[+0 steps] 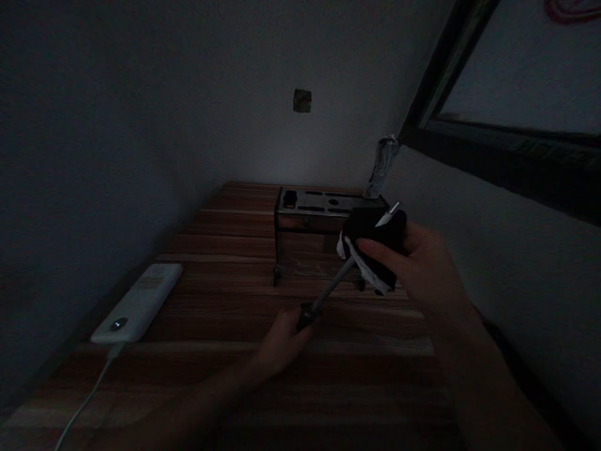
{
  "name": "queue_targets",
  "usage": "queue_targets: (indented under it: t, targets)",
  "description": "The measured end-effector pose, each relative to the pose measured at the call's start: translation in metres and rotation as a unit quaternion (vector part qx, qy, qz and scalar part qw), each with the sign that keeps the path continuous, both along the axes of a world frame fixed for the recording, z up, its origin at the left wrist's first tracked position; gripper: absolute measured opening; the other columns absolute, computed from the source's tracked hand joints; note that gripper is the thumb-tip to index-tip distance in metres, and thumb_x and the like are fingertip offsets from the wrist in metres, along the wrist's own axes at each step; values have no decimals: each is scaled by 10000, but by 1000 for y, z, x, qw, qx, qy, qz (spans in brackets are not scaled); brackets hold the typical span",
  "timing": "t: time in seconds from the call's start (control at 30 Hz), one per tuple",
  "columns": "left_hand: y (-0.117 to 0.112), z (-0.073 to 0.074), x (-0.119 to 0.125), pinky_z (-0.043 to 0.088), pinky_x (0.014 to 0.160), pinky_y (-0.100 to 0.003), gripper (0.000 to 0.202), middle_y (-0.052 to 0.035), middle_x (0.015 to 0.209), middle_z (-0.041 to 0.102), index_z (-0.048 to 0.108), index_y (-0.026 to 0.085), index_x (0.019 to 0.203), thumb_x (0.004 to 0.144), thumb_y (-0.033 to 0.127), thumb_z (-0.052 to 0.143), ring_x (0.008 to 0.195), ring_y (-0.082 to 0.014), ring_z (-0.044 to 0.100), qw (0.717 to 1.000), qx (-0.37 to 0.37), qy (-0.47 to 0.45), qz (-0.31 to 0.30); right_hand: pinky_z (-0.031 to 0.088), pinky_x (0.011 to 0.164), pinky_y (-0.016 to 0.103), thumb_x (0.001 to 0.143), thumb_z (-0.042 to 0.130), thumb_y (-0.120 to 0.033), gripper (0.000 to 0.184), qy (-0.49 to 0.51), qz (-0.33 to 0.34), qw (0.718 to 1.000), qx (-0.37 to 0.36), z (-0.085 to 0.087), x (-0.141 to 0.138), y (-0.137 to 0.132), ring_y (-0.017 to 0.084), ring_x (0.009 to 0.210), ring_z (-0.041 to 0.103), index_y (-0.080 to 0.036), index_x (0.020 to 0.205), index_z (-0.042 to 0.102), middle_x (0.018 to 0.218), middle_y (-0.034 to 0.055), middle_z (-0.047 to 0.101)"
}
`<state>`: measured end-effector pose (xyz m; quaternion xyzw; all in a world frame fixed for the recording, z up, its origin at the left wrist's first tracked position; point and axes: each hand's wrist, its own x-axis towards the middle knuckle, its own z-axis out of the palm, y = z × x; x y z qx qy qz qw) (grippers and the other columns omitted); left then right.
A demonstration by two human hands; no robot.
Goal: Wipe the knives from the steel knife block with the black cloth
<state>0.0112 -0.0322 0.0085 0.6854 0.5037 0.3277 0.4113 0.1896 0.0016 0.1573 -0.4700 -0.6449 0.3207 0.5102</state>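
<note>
My left hand [286, 338] is closed round the dark handle of a long tool with a straight metal shaft [334, 285], which looks like a screwdriver. The shaft slants up and to the right. A folded black cloth [382, 241] with a white edge is gripped in my right hand [422, 263], thumb on the near side. Part of the shaft is hidden by the cloth, and a shiny metal tip [389, 214] shows at its upper right. Behind them a dark metal rack [317, 202] with slots and holes in its top stands on the wooden table [225, 300].
At the left lies a white power bank [141, 300] with a cable [91, 394] plugged into its near end. A grey wrapped object [382, 166] rises at the rack's back right corner. The wall [235, 113] bounds the table's far side, and a dark frame [493, 166] is at the right.
</note>
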Motion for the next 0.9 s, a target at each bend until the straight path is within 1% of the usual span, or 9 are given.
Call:
queue_targets:
  t: [0.1, 0.23, 0.37, 0.43, 0.6, 0.8, 0.9]
  targets:
    - [0, -1, 1, 343, 522, -196, 217, 17, 595, 544, 598, 144, 665, 785, 274, 474, 566, -119, 489, 1000, 6, 4, -6, 483, 395, 217, 661, 701, -367, 258, 46, -15, 999, 7, 1, 8, -1, 147, 513, 626, -171, 824, 656, 688, 14, 685]
    - [-1, 0, 1, 359, 536, -198, 218, 12, 611, 563, 593, 147, 662, 788, 280, 476, 579, -124, 510, 1000, 13, 7, -14, 450, 342, 199, 680, 691, -354, 199, 75, -46, 996, 34, 1, 17, 0, 127, 456, 602, -206, 811, 664, 656, -12, 680]
    - [-2, 1, 1, 388, 569, -203, 224, -3, 655, 594, 604, 145, 711, 802, 302, 473, 628, -142, 554, 1000, 2, 9, -24, 494, 423, 209, 664, 709, -335, 165, 92, -97, 989, 66, 1, 21, 2, 135, 539, 632, -224, 780, 671, 684, -22, 686]
    - [-2, 1, 0, 394, 578, -206, 228, -6, 655, 600, 604, 143, 714, 805, 304, 471, 633, -147, 563, 1000, 1, 11, -21, 506, 446, 224, 663, 707, -349, 182, 93, -106, 987, 73, 1, 20, 2, 150, 582, 644, -229, 795, 669, 701, -19, 684]
    - [-2, 1, 0, 397, 578, -209, 217, -11, 665, 609, 604, 143, 718, 802, 292, 470, 632, -149, 564, 1000, 5, 13, -21, 525, 488, 268, 700, 667, -387, 187, 111, -97, 986, 80, -1, 15, 3, 176, 626, 645, -235, 810, 658, 740, -5, 677]
    - [-2, 4, 1, 395, 572, -219, 243, -14, 652, 588, 605, 136, 727, 799, 319, 463, 614, -147, 540, 1000, 0, 9, -19, 492, 458, 222, 707, 661, -374, 188, 99, -80, 990, 64, -5, 14, 6, 140, 579, 630, -216, 808, 655, 723, -11, 672]
    - [-1, 3, 0, 390, 573, -215, 241, -7, 650, 577, 602, 138, 723, 802, 314, 456, 619, -143, 532, 1000, 3, 2, -19, 497, 477, 225, 680, 683, -376, 229, 66, -55, 995, 49, -4, 9, 5, 144, 593, 633, -194, 816, 654, 735, 6, 680]
